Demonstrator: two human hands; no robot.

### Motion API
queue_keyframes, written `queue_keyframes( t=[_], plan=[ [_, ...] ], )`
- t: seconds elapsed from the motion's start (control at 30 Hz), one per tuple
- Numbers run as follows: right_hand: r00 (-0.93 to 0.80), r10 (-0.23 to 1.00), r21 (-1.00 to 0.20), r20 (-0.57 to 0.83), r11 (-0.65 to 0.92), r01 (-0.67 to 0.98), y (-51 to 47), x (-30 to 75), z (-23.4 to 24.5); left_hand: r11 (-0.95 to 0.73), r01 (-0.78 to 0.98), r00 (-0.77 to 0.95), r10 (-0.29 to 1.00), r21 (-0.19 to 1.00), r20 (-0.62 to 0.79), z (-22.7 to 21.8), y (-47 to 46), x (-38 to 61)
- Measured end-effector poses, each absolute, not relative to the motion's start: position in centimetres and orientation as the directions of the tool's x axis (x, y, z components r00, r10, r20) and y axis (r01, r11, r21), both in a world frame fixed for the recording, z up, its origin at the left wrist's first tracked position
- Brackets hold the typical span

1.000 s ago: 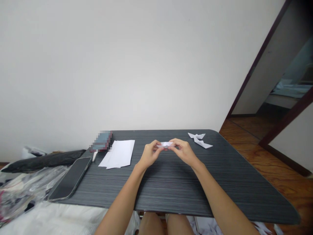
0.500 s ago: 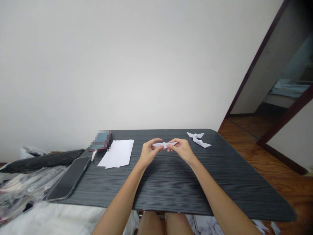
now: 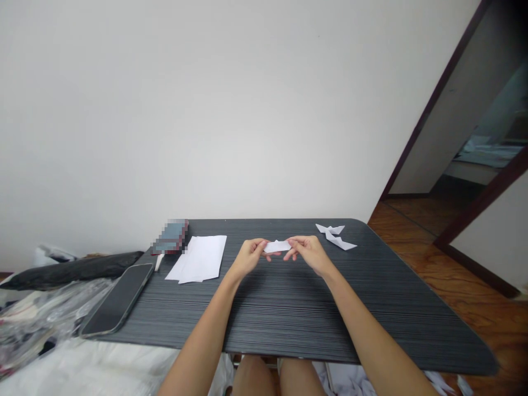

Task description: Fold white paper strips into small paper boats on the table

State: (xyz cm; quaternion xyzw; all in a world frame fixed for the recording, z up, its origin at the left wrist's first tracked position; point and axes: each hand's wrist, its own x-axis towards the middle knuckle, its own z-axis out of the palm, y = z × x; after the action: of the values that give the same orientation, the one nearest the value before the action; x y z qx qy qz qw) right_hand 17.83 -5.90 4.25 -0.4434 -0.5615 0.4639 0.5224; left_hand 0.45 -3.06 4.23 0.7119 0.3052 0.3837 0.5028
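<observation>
White wall backs the dark striped table point(image 3: 289, 308). Left hand point(image 3: 247, 257) and right hand point(image 3: 307, 253) each pinch an end of a small folded paper point(image 3: 277, 246), fingers curled, above table centre; paper sheets point(image 3: 200, 257) at 10 o'clock.

Phone point(image 3: 117, 300) left of paper sheets point(image 3: 200, 258) on table point(image 3: 289, 313).

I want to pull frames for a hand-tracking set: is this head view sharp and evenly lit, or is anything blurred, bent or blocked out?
Head view: soft, even light, no glare; left hand, right hand and folded paper read clearly. Wide-lens distortion tilts the door frame. One item by the paper sheets is pixelated.
</observation>
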Motion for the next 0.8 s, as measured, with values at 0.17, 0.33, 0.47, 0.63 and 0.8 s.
queue_keyframes(
  t=[0.17, 0.33, 0.47, 0.63, 0.8],
  plan=[
    [-0.067, 0.977, -0.977, 0.205, 0.208, 0.045, -5.8, 17.0, 3.3, -0.464, 0.256, 0.523, 0.804, 0.848, 0.282, 4.4, -3.7, 0.3],
    [-0.131, 0.957, -0.92, 0.259, 0.285, 0.267, -6.0, 16.7, 2.7, -0.513, 0.295, 0.547, 0.782, 0.806, 0.298, 4.3, -4.0, 0.4],
    [-0.127, 0.957, -0.89, 0.263, 0.291, 0.351, -5.9, 17.3, 2.8, -0.445, 0.262, 0.583, 0.78, 0.856, 0.227, 3.8, -3.6, 0.4],
    [-0.148, 0.964, -0.903, 0.221, 0.259, 0.342, -5.6, 18.3, 3.1, -0.258, 0.129, 0.616, 0.778, 0.958, 0.126, 3.3, -2.5, -0.1],
    [-0.182, 0.957, -0.877, 0.225, 0.28, 0.391, -5.7, 18.8, 3.3, -0.189, 0.087, 0.556, 0.824, 0.978, 0.11, 3.2, -2.1, -0.5]
  ],
)
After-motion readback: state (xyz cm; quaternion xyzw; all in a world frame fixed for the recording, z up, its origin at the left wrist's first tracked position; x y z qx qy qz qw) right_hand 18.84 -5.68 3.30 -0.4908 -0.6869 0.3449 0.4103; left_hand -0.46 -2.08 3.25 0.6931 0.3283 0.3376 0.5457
